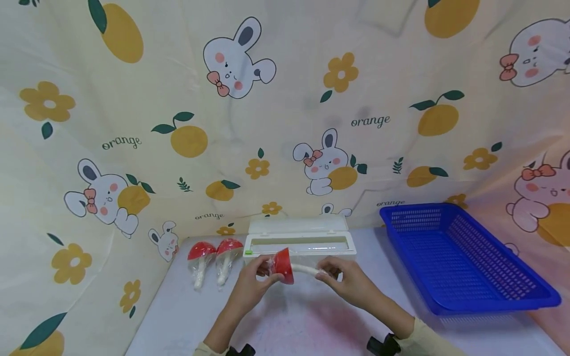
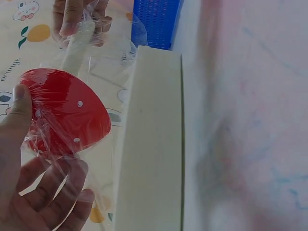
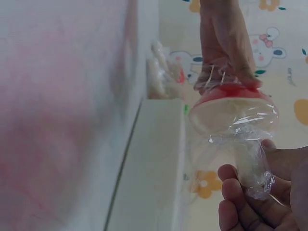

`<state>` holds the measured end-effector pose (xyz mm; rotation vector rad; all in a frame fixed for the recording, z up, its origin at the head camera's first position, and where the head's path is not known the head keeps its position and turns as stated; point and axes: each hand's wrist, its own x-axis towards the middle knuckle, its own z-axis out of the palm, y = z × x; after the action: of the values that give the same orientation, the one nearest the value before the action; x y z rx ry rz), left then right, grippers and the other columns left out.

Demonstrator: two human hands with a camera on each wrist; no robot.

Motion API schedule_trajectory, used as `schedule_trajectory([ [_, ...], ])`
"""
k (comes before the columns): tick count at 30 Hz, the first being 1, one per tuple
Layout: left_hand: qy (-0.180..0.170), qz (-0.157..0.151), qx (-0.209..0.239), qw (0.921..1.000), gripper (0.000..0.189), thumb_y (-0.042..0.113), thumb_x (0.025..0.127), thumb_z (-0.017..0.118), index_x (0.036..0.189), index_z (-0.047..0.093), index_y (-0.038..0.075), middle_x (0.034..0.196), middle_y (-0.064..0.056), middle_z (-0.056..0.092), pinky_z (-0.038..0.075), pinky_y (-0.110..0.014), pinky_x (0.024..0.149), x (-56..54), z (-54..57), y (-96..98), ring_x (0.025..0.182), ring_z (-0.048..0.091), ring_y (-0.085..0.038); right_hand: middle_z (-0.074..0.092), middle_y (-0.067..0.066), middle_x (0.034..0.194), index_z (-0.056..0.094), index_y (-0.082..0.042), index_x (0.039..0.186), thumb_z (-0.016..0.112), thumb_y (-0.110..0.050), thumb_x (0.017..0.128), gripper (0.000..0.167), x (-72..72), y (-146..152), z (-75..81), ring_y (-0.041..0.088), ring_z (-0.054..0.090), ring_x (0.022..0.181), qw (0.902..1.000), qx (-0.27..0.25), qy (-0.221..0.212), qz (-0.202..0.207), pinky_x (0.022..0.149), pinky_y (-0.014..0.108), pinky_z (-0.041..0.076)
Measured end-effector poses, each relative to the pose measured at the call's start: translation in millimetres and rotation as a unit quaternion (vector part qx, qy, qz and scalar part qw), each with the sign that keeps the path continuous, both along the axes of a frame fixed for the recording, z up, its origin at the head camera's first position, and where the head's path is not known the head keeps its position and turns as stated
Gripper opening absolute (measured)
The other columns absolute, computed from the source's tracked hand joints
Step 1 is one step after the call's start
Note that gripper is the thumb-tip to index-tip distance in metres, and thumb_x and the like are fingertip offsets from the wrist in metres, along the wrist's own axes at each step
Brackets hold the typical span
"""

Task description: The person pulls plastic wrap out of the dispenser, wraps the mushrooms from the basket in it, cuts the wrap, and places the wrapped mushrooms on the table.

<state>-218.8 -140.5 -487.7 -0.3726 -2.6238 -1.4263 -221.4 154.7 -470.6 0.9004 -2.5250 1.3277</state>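
Both hands hold a toy mushroom (image 1: 282, 266) with a red, white-dotted cap and a pale stem, tilted sideways above the table and wrapped in clear film. My left hand (image 1: 250, 289) grips the cap, thumb on one side and fingers on the other. At the stem's lower end, my right hand (image 1: 356, 284) pinches the film-covered tip; the bunched film (image 3: 262, 190) shows there in the right wrist view. Behind the hands stands a white film dispenser box (image 1: 300, 225) with its lid raised. In the left wrist view the red cap (image 2: 70, 110) shows several white dots.
Two more film-wrapped mushrooms, a left one (image 1: 202, 250) and a right one (image 1: 229, 246), lie left of the dispenser. A blue plastic basket (image 1: 494, 304) sits at the right of the white table (image 1: 178, 326). A printed cloth (image 1: 285, 113) hangs behind.
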Motion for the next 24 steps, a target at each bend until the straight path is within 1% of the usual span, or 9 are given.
schedule_trajectory([
  [2, -0.007, -0.007, 0.002, 0.9999, 0.059, 0.047, 0.091, 0.083, 0.136, 0.067, 0.011, 0.108, 0.003, 0.070, 0.059, -0.050, 0.096, 0.4, -3.2, -0.4, 0.102, 0.064, -0.015, 0.069, -0.010, 0.085, 0.075, -0.017, 0.106, 0.079, -0.021, 0.099, 0.009, -0.3, 0, -4.9, 0.002, 0.061, 0.073, 1.0000, -0.001, 0.001, 0.005, 0.065, 0.025, 0.056],
  [3, -0.011, -0.009, 0.001, 0.9999, 0.059, 0.047, 0.092, 0.083, 0.136, 0.067, 0.012, 0.109, 0.003, 0.070, 0.060, -0.049, 0.095, 0.7, -4.8, -0.6, 0.102, 0.064, -0.015, 0.070, -0.008, 0.084, 0.075, -0.016, 0.106, 0.079, -0.021, 0.099, 0.009, -0.6, 0, -7.8, 0.002, 0.060, 0.073, 1.0000, -0.001, 0.002, 0.008, 0.064, 0.025, 0.056],
  [6, -0.024, -0.017, -0.002, 0.9996, 0.059, 0.046, 0.092, 0.084, 0.138, 0.066, 0.014, 0.110, 0.003, 0.071, 0.060, -0.039, 0.091, 1.0, -9.8, -0.7, 0.101, 0.064, -0.015, 0.071, -0.006, 0.083, 0.075, -0.015, 0.106, 0.078, -0.020, 0.100, 0.009, -2.0, 1, -17.1, 0.001, 0.060, 0.072, 0.9999, 0.003, 0.002, 0.014, 0.064, 0.026, 0.057],
  [9, -0.038, -0.022, -0.006, 0.9990, 0.060, 0.045, 0.092, 0.085, 0.140, 0.065, 0.015, 0.113, 0.002, 0.072, 0.058, -0.031, 0.087, 0.4, -14.5, -0.4, 0.101, 0.064, -0.016, 0.074, -0.003, 0.083, 0.074, -0.013, 0.106, 0.078, -0.020, 0.100, 0.010, -3.8, 2, -25.8, 0.001, 0.059, 0.071, 0.9998, 0.007, -0.007, 0.018, 0.062, 0.027, 0.056],
  [12, -0.055, -0.025, -0.010, 0.9981, 0.063, 0.044, 0.092, 0.086, 0.144, 0.064, 0.016, 0.116, 0.001, 0.072, 0.057, -0.029, 0.086, -0.3, -18.6, 0.6, 0.101, 0.064, -0.017, 0.077, -0.002, 0.086, 0.074, -0.013, 0.106, 0.078, -0.020, 0.100, 0.010, -6.8, 2, -34.2, 0.001, 0.058, 0.071, 0.9995, 0.019, -0.017, 0.016, 0.063, 0.025, 0.053],
  [15, -0.069, -0.027, -0.013, 0.9972, 0.065, 0.044, 0.091, 0.086, 0.145, 0.063, 0.016, 0.118, 0.000, 0.071, 0.057, -0.031, 0.087, -1.1, -22.5, 2.1, 0.103, 0.064, -0.017, 0.079, -0.003, 0.087, 0.072, -0.012, 0.106, 0.079, -0.019, 0.100, 0.011, -10.5, 2, -42.2, 0.002, 0.058, 0.071, 0.9991, 0.034, -0.022, 0.015, 0.063, 0.024, 0.051],
  [18, -0.068, -0.026, -0.015, 0.9972, 0.065, 0.043, 0.091, 0.087, 0.145, 0.063, 0.014, 0.118, 0.000, 0.072, 0.057, -0.031, 0.087, -2.2, -26.1, 3.2, 0.102, 0.064, -0.016, 0.079, -0.005, 0.088, 0.072, -0.012, 0.106, 0.079, -0.017, 0.099, 0.011, -13.9, 0, -48.5, 0.003, 0.059, 0.072, 0.9984, 0.042, -0.035, 0.013, 0.063, 0.024, 0.050],
  [22, -0.064, -0.016, -0.022, 0.9976, 0.065, 0.043, 0.091, 0.087, 0.143, 0.064, 0.013, 0.117, -0.001, 0.072, 0.057, -0.031, 0.086, -5.3, -30.7, 4.5, 0.101, 0.064, -0.016, 0.078, -0.002, 0.089, 0.070, -0.010, 0.106, 0.079, -0.013, 0.099, 0.012, -18.3, -3, -53.9, 0.004, 0.061, 0.072, 0.9976, 0.043, -0.052, 0.014, 0.062, 0.024, 0.051],
  [24, -0.063, -0.011, -0.023, 0.9977, 0.066, 0.042, 0.090, 0.088, 0.143, 0.064, 0.012, 0.116, -0.001, 0.071, 0.057, -0.030, 0.085, -7.4, -33.6, 5.1, 0.099, 0.063, -0.016, 0.076, -0.003, 0.088, 0.069, -0.010, 0.105, 0.079, -0.011, 0.098, 0.013, -20.2, -5, -55.9, 0.004, 0.060, 0.072, 0.9976, 0.051, -0.045, 0.011, 0.063, 0.024, 0.051],
])
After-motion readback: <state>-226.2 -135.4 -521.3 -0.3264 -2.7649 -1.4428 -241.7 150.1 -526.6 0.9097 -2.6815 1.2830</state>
